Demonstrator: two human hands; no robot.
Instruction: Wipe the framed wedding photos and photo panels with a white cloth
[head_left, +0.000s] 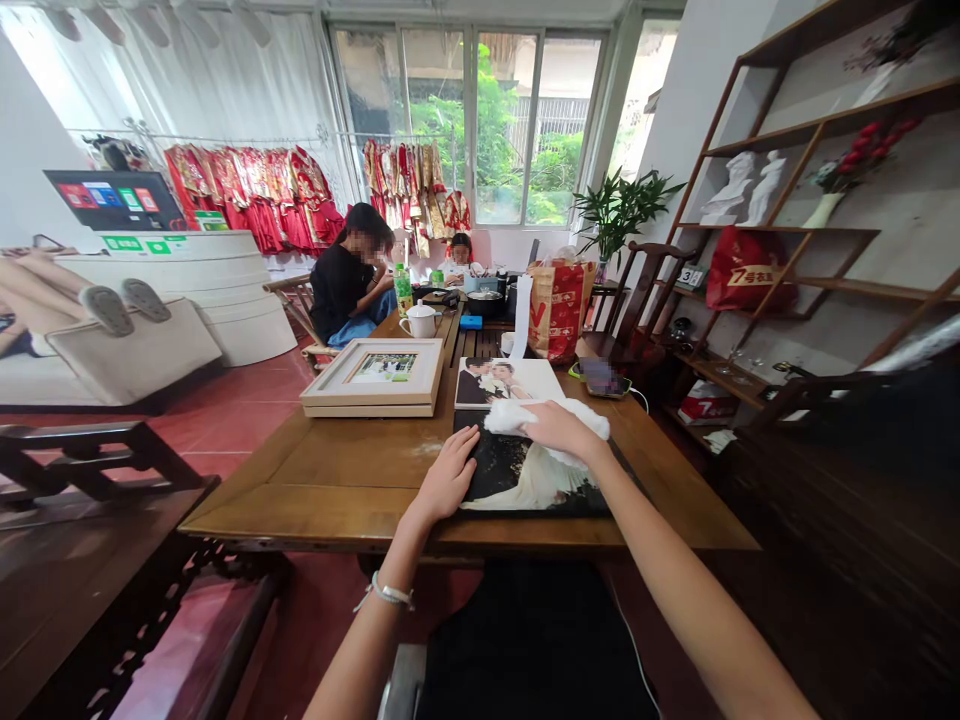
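A dark photo panel (540,475) showing a pale wedding gown lies flat on the wooden table near its front edge. My left hand (448,474) lies on the panel's left edge with fingers stretched out, holding nothing. A white fluffy cloth (510,417) is bunched under my right hand (559,430), which grips it against the panel's upper part. The cloth and my right forearm cover part of the picture. Just behind lies a lighter photo panel (536,380) with a couple in wedding clothes, meeting the dark panel's far edge.
Framed pictures (375,375) lie stacked on the table's left. Behind the panels stand a paper bag (559,310) and a white mug (420,320). A phone (604,378) with a cable lies right. A person in black (349,275) sits beyond; shelves (795,240) line the right side.
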